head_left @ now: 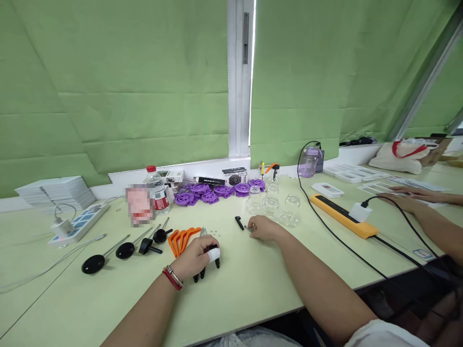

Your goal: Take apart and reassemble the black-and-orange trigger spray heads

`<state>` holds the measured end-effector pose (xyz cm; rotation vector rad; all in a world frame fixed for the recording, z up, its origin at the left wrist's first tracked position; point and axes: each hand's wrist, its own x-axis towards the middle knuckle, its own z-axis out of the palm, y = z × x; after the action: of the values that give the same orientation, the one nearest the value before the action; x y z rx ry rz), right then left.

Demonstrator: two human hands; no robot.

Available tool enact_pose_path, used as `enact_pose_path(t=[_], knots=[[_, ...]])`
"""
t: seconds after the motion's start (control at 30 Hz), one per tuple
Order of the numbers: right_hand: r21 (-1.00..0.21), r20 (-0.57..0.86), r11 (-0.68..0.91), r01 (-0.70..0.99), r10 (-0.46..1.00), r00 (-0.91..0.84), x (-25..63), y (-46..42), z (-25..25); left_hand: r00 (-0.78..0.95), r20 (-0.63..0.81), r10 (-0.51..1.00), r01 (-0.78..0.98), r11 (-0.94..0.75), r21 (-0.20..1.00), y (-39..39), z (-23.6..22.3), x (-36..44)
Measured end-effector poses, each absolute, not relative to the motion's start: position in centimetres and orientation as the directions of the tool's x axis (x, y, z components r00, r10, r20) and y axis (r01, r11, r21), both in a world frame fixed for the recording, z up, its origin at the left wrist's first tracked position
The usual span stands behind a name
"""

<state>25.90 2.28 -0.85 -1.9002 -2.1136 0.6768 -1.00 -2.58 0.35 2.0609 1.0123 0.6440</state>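
Black plastic pokes out from under the left hand (197, 258) in the head view: its fingers curl round a small black piece (217, 262), with a white wrap (214, 254) on one digit and a red band (172, 279) and a silvery bracelet (175, 278) at the wrist. The right hand (263, 228) has its fingertips drawn close together at some small metal coils (249, 229) on the tabletop (231, 289) — whether they pinch one, I cannot tell. Just left of the coils lies a short black part (239, 222).

Metal rods with black ends (201, 273) lie by the left hand, partly covered by it. Orange curved pieces (181, 241) sit beside them, and farther left are black round parts (93, 264) with thin metal rods. A few tiny bits (215, 233) are scattered between the hands.

Clear glass-like cups (271, 207) stand beyond the right hand; purple wheel-shaped pieces (208, 193) are heaped farther back, to the right of a red-capped bottle (158, 190). On the right side is a yellow power strip (343, 217) with a white plug (360, 212) — and past it, another person's hands (401, 197) rest over white sheets.
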Motion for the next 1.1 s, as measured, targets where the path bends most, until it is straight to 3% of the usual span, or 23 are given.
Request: enact_pose_path(t=[0.2,0.33,0.47,0.6,0.67,0.87,1.1], knots=[[-0.502,-0.221,0.054,0.863,0.957,-0.188,26.7,1.8,0.1,0.629,0.068,0.774,0.350,-0.360,0.865,-3.4,2.0,0.3],[-0.555,-0.242,0.038,0.831,0.949,-0.204,27.6,1.8,-0.3,0.658,0.006,0.753,0.461,-0.409,0.788,-3.2,3.0,2.1],[-0.570,-0.227,0.005,0.822,0.960,-0.163,28.1,1.6,-0.6,0.676,0.035,0.736,0.581,-0.562,0.589,-1.4,2.9,5.4],[-0.531,-0.211,0.014,0.847,0.966,-0.148,27.8,1.2,-0.3,0.690,0.045,0.722,0.718,-0.691,0.078,0.7,2.1,9.5],[-0.520,-0.198,0.037,0.853,0.967,-0.162,27.8,1.1,-0.2,0.705,0.026,0.709,0.710,-0.704,-0.026,1.6,1.6,11.0],[-0.510,-0.157,0.103,0.854,0.965,-0.210,28.1,1.3,-0.2,0.752,-0.008,0.659,0.653,-0.746,-0.131,3.1,0.8,12.7],[-0.495,-0.141,0.184,0.849,0.948,-0.287,28.7,1.5,-0.5,0.812,-0.032,0.582,0.570,-0.805,-0.166,3.7,0.3,12.7]])
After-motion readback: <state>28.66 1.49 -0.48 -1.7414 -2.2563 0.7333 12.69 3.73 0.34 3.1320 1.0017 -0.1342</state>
